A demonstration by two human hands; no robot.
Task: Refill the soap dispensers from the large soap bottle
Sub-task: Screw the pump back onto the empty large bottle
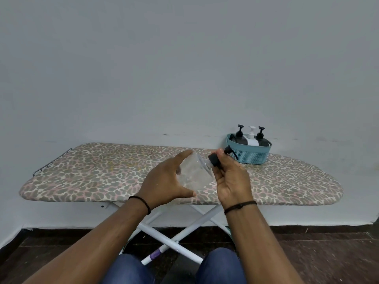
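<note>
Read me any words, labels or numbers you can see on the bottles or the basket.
None can be read.
Clear bottle in the hands: no label shows.
Three pump bottles in the basket: no print shows.
Basket: plain weave, no text.

Clear dispenser (194, 174) (black pump (214, 159)) tilted above the board.

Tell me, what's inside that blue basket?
Three pump bottles stand in the blue basket: two black, one white between them. The basket wall hides their lower parts.
</note>
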